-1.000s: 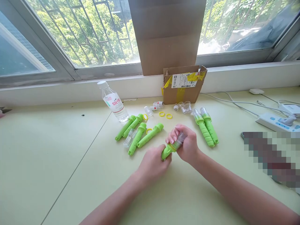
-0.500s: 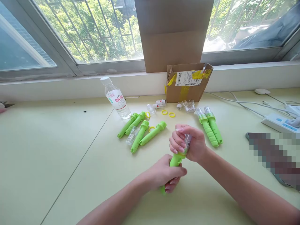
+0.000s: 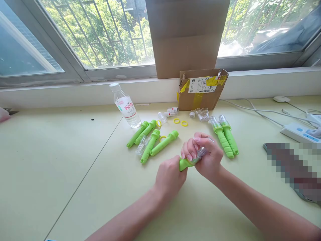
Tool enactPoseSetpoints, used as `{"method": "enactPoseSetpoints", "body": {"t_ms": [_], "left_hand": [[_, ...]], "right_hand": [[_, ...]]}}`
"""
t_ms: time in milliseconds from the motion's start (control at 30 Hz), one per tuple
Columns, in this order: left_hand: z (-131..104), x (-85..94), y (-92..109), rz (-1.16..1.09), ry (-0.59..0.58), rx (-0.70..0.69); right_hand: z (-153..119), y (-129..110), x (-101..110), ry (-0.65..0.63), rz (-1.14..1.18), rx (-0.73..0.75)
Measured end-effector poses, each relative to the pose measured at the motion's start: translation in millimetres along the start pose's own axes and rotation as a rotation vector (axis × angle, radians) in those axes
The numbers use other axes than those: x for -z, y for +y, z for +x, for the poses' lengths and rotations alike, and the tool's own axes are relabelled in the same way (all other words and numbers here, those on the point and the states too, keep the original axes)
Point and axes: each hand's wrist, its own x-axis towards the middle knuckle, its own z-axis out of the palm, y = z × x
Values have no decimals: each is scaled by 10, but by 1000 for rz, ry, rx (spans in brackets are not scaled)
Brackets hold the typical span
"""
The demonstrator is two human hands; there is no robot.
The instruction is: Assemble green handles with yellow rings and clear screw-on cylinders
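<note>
My left hand (image 3: 171, 175) is wrapped round a green handle (image 3: 185, 164), hiding most of it. Over the clear cap (image 3: 201, 153) at the handle's upper end, my right hand (image 3: 207, 154) has its fingers closed. A yellow ring shows faintly where cap and handle meet. Several bare green handles (image 3: 150, 147) lie to the left, with a clear cap (image 3: 142, 145) among them. Yellow rings (image 3: 184, 123) and small white-and-clear parts (image 3: 172, 112) are scattered behind. Two capped green handles (image 3: 224, 139) lie side by side on the right, near clear caps (image 3: 205, 114).
A water bottle (image 3: 127, 107) stands at the back left. Behind the parts is a cardboard box (image 3: 200, 92) by the windowsill. On the right are a power strip (image 3: 298, 131), cables and a partly pixelated dark flat object (image 3: 288, 170).
The held handle has tilted closer to level, its capped end swinging right. My left hand has turned and moved up and left, its knuckles now on top; my right hand has shifted slightly right.
</note>
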Motion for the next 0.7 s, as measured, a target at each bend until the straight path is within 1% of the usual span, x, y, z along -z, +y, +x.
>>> {"method": "enactPoseSetpoints", "body": {"t_ms": [33, 67, 100, 133, 167, 200, 267, 333, 400, 467, 500, 567, 633, 700], "left_hand": [[13, 12, -8, 14, 25, -10], [24, 35, -10, 8, 25, -18], [34, 67, -7, -17, -4, -26], [42, 107, -2, -61, -63, -32], [47, 149, 3, -118, -152, -37], [49, 190, 7, -204, -267, -29], [45, 248, 3, -385, -560, 72], [34, 255, -15, -584, -789, 162], [21, 217, -33, -822, -963, 224], [9, 169, -36, -963, -1065, 274], [4, 151, -30, -986, -1084, 299], [-5, 133, -8, -964, -1056, 347], [-14, 131, 18, -896, -955, 375], [-23, 127, 37, -792, -817, 373]], "right_hand": [[-9, 10, -6, 17, -9, 19], [-15, 16, -10, 31, -17, 29], [-17, 17, -10, 41, -23, 31], [-14, 12, -7, 42, -27, 23], [-8, 3, -1, 34, -28, 8], [1, -9, 6, 15, -25, -13], [22, -38, 24, -51, -5, -86], [40, -64, 44, -124, 38, -179], [50, -81, 61, -189, 85, -255], [55, -90, 74, -244, 108, -297], [57, -93, 79, -265, 108, -305], [63, -95, 86, -275, 99, -308], [72, -97, 88, -251, 83, -299], [81, -97, 87, -221, 68, -282]]}}
